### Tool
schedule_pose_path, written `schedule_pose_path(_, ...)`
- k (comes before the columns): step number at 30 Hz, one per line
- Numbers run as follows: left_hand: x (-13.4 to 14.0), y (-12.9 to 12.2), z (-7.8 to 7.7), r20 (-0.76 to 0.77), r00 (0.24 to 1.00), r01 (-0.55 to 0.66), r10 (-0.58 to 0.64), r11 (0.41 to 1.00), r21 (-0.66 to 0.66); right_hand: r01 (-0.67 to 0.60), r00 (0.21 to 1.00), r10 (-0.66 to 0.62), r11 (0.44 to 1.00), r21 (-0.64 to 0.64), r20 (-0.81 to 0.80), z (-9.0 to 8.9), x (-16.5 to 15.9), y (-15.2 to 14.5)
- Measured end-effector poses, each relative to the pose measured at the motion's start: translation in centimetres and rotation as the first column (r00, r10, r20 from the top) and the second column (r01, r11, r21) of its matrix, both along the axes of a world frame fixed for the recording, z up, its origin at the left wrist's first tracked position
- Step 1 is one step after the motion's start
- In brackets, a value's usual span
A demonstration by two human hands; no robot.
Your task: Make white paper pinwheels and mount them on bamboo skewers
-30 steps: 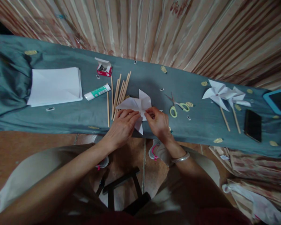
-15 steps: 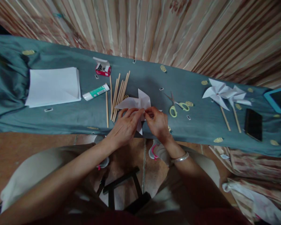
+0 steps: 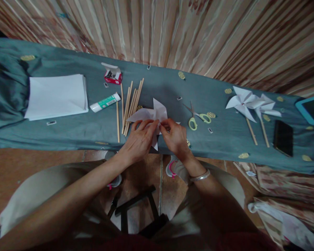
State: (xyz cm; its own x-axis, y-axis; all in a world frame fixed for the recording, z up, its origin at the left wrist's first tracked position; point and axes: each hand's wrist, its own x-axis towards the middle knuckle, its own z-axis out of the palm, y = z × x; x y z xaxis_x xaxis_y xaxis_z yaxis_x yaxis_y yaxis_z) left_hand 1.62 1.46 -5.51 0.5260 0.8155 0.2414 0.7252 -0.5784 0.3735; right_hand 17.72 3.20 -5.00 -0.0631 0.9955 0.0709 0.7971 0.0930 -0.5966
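Note:
A white paper pinwheel (image 3: 160, 110) lies at the near edge of the cloth, its pointed blades showing above and below my hands. My left hand (image 3: 142, 136) presses over its left part, fingers bent onto the paper and fingertips close to the centre. From the right, my right hand (image 3: 174, 135) pinches the paper at the centre with thumb and forefinger. The fingers hide most of the middle, so I cannot see whether a pin is there. Several wooden sticks (image 3: 132, 104) lie just left of the pinwheel. Scissors (image 3: 198, 117) with light green handles rest to its right.
On the left are a stack of white paper (image 3: 56, 97), a glue stick (image 3: 105, 102) and an open red box (image 3: 112, 76) of small metal pieces. To the right lie two pinwheels on sticks (image 3: 247, 104), a dark phone (image 3: 283, 138) and a blue-framed device (image 3: 312, 109).
The view has shifted slightly, so things on the left sit a little further left. Both hands stay on the pinwheel, with their fingertips at its centre moving only a little.

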Motion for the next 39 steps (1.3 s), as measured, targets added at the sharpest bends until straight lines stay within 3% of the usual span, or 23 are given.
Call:
schedule_pose_path(30, 0.3, 0.8, -0.1, -0.004, 1.000, -0.003, 0.003, 1.000, 0.017, -0.023, 0.998, 0.022, 1.000, 0.017, 0.058, -0.1, -0.1, 0.1)
schedule_pose_path(39, 0.3, 1.1, 0.2, -0.020, 1.000, 0.012, -0.011, 0.999, 0.047, -0.262, 0.916, 0.191, 0.951, 0.163, 0.354, 1.5, 0.5, -1.4)
